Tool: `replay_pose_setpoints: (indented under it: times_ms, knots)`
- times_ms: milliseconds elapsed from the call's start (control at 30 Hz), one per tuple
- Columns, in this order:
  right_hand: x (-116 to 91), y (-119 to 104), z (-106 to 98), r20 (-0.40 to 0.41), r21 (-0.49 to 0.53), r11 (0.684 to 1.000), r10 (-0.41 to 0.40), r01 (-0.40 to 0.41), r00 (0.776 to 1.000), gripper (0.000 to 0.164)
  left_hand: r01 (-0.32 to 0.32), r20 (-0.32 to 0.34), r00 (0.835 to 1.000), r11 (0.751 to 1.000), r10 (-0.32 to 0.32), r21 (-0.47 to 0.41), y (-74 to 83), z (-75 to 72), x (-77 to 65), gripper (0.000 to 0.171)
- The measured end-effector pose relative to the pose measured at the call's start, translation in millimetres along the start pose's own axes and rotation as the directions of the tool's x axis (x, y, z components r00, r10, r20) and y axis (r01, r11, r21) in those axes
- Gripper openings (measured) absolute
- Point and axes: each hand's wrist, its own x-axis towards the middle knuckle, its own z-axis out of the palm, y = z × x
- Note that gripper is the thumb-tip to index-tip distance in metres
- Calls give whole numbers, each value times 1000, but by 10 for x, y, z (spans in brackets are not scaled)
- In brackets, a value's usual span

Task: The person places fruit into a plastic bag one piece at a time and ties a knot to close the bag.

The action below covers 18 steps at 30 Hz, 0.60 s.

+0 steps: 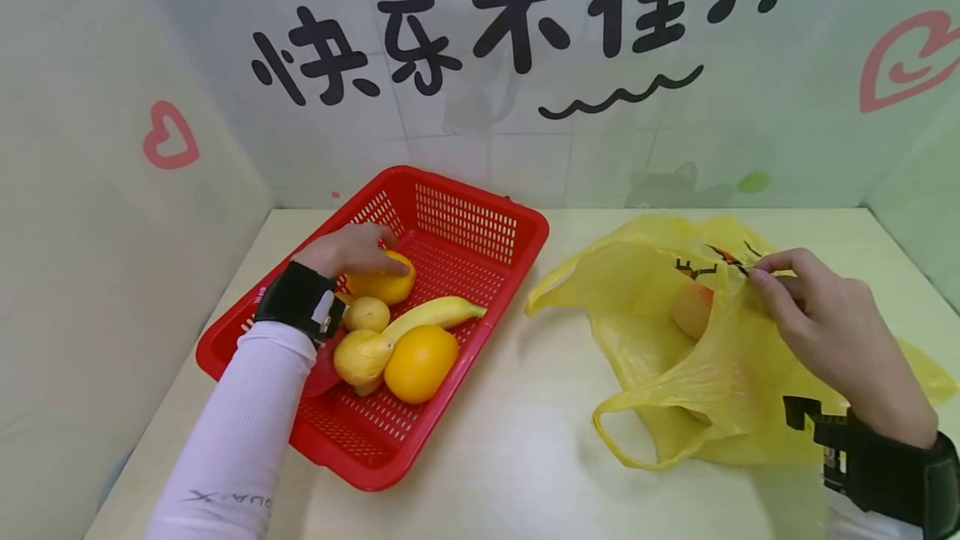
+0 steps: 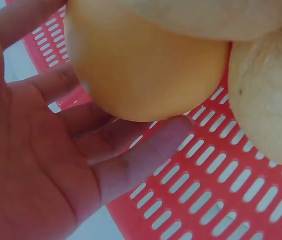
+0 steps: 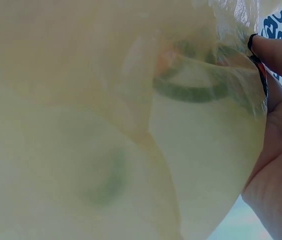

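Observation:
A red plastic basket [image 1: 517, 232] with slotted walls stands on the left of the table. Inside it my left hand [image 1: 347, 250] has its fingers curled about a smooth yellow-orange fruit [image 1: 378, 280]. In the left wrist view this fruit [image 2: 145, 70] lies against the fingers [image 2: 126, 170]. On the right, my right hand [image 1: 840, 323] pinches the rim of a yellow plastic bag [image 1: 622, 282] between thumb and fingers. A round peach-coloured fruit [image 1: 692, 308] shows at the bag's mouth. Through the film in the right wrist view, the bag's other contents are blurred.
Beside the left hand in the basket lie a small round tan fruit [image 1: 366, 314], a banana [image 1: 442, 313], a pear-like yellow fruit [image 1: 362, 357] and an orange [image 1: 422, 363]. A red thing [image 1: 321, 377] is partly hidden by the wrist. A printed cloth [image 1: 465, 107] hangs behind the table.

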Motion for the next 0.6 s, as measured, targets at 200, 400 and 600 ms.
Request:
replay_pose_setpoints:
  times_ms: [200, 400, 600]
  knots:
    - [-5, -3, -14, -10, 15, 1000, -15, 15, 1000, 17, 37, 35, 999, 999, -37, -19, 31, 14, -15, 73]
    - [-11, 29, -28, 5, 38, 999, -17, 17, 1000, 19, 94, 86, 992, 992, -87, -86, 47, 26, -42, 77]
    - [-19, 48, -47, 22, 42, 999, -2, 1, 1000, 21, 73, 107, 992, 994, -64, -81, 39, 27, -54, 78]
